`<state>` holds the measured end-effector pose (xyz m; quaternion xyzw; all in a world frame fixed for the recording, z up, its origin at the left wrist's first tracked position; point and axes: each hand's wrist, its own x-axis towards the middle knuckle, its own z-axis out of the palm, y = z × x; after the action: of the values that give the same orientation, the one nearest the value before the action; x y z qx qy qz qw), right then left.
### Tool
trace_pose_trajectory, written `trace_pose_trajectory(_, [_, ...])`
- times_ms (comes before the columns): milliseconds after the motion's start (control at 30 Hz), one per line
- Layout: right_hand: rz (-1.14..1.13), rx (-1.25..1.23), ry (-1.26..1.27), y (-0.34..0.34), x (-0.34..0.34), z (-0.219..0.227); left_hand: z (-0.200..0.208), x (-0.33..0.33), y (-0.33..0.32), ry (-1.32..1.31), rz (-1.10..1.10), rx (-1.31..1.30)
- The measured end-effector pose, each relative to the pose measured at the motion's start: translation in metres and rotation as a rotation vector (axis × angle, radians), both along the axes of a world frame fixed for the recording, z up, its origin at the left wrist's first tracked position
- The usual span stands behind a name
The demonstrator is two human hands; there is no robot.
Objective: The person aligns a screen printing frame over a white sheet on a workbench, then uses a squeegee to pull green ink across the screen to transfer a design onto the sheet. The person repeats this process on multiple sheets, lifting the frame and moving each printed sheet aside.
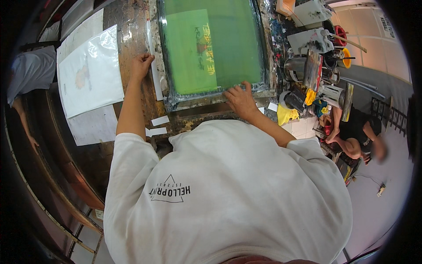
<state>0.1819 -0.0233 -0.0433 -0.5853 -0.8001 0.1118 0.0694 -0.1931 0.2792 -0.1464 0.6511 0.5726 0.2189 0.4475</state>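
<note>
The person's left hand (140, 67) is at a long, narrow white strip (155, 81) lying along the left side of a rectangular, translucent green screen (241, 44) with a grimy, pale-edged frame (193, 103). Its grip is narrow, fingertips close together at the strip's edge; whether they pinch it or only touch it cannot be told. The right hand (241, 101) has a loose, fairly wide grip, fingers spread over the frame's near edge. The screen and strip lie on a stained brown wooden surface (132, 26). Short white paper pieces (159, 120) lie near the frame's lower left corner; a glossy, plastic-covered white sheet (94, 72) lies farther left. A crumpled yellow cloth (287, 115) is to the right.
</note>
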Motion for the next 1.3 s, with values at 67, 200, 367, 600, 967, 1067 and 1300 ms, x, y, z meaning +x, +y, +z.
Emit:
trace_pose_trajectory(67, [-0.005, 0.033, 0.021, 0.000, 0.000, -0.001, 0.005, 0.000, -0.001, 0.013, -0.010, 0.000])
trace_pose_trajectory(200, [-0.003, -0.033, 0.016, 0.001, 0.000, 0.004, 0.015, 0.005, -0.004, 0.016, -0.005, -0.016])
trace_pose_trajectory(367, [-0.004, -0.039, 0.045, 0.003, 0.000, 0.004, 0.014, 0.004, -0.005, 0.016, 0.012, 0.003])
trace_pose_trajectory(600, [0.004, -0.052, 0.033, 0.003, 0.001, 0.008, 0.011, 0.002, -0.005, 0.015, -0.006, 0.008])
trace_pose_trajectory(967, [0.017, -0.113, -0.006, 0.005, 0.002, 0.011, 0.000, -0.003, -0.006, 0.007, 0.048, -0.035])
trace_pose_trajectory(1067, [0.002, -0.156, -0.018, 0.003, 0.002, 0.012, 0.014, 0.007, -0.008, -0.013, 0.032, -0.036])
trace_pose_trajectory(1300, [0.016, -0.114, 0.010, 0.003, 0.003, 0.009, 0.032, 0.013, -0.013, 0.075, 0.049, 0.014])
